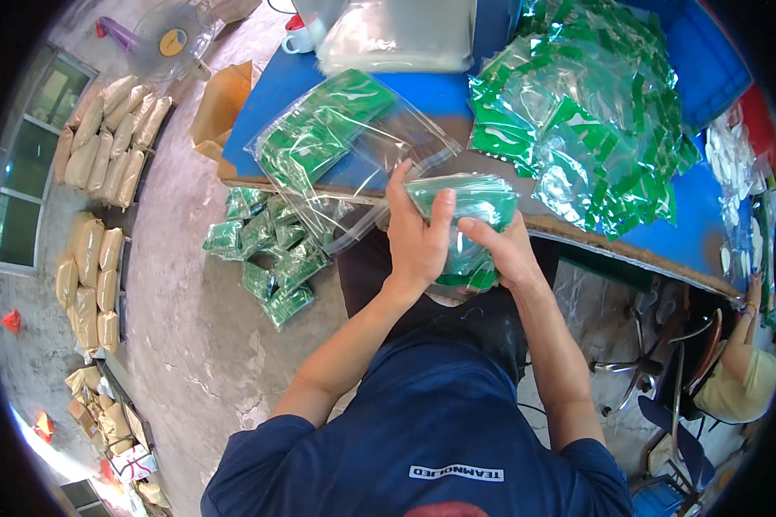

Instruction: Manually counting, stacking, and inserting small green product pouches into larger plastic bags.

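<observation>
One stack of green-and-clear plastic packets [466, 200] sits clamped between the fingers of left hand [417, 246] and right hand [507, 255]. Beyond, a clear plastic bag [319, 129] seems part-filled, wrapped green bundles [295, 263] on the floor [190, 362] finished; a loose green heap [582, 112] on the blue table [707, 226] apparently remains.

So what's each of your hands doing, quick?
Left hand: closed around the left side of a stack of green packets.
Right hand: closed on its right side.

2 bent arms [341, 349] [567, 370] reach forward, 2 hands [416, 243] [510, 252] curled close together, thumbs [442, 211] [478, 233] uppermost.
</observation>
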`<state>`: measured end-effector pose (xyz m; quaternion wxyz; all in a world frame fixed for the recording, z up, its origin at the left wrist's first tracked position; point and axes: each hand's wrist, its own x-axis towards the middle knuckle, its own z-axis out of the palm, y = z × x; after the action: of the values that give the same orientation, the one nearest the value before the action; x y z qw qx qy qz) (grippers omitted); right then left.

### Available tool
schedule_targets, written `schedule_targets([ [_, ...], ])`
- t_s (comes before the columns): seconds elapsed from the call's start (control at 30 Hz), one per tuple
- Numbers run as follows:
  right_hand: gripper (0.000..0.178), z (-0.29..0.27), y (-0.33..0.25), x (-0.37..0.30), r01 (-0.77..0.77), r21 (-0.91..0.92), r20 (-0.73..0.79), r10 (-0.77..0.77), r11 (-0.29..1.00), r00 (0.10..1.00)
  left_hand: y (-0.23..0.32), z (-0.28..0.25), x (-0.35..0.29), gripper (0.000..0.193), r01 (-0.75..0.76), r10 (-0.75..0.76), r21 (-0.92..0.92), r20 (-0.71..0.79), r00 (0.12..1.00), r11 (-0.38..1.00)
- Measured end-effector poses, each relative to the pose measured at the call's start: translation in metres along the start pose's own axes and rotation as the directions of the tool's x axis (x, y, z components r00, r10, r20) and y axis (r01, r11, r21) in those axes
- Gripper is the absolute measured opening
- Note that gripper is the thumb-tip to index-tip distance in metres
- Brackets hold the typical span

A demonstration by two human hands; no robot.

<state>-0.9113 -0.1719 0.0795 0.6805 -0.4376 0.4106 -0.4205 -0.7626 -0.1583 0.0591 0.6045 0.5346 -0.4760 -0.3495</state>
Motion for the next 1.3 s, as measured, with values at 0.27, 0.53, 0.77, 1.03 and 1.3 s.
schedule_targets([
  [0.27,0.058,-0.010,0.017,0.017,-0.039,0.259,-0.172,0.086,0.965,0.981,-0.002,0.001,0.055,0.078,-0.100,0.059,0.348,0.127,0.990,0.932],
  [0.53,0.046,0.004,0.015,0.022,0.074,0.379,-0.282,0.039,0.923,0.959,-0.018,-0.062,0.116,0.042,-0.543,0.484,0.833,0.433,0.760,0.108],
  [0.77,0.041,0.067,0.020,0.068,-0.213,0.252,0.085,0.198,0.944,0.977,0.036,-0.097,0.124,0.011,-0.606,0.466,0.710,0.427,0.775,0.357],
  [1.03,0.038,0.063,0.000,0.094,-0.301,0.310,0.093,0.286,0.902,0.954,0.052,-0.091,0.138,0.011,-0.636,0.457,0.668,0.460,0.761,0.387],
  [1.3,0.039,0.068,-0.005,0.108,-0.358,0.344,0.214,0.299,0.868,0.930,0.057,-0.076,0.135,0.011,-0.607,0.425,0.620,0.436,0.793,0.497],
])
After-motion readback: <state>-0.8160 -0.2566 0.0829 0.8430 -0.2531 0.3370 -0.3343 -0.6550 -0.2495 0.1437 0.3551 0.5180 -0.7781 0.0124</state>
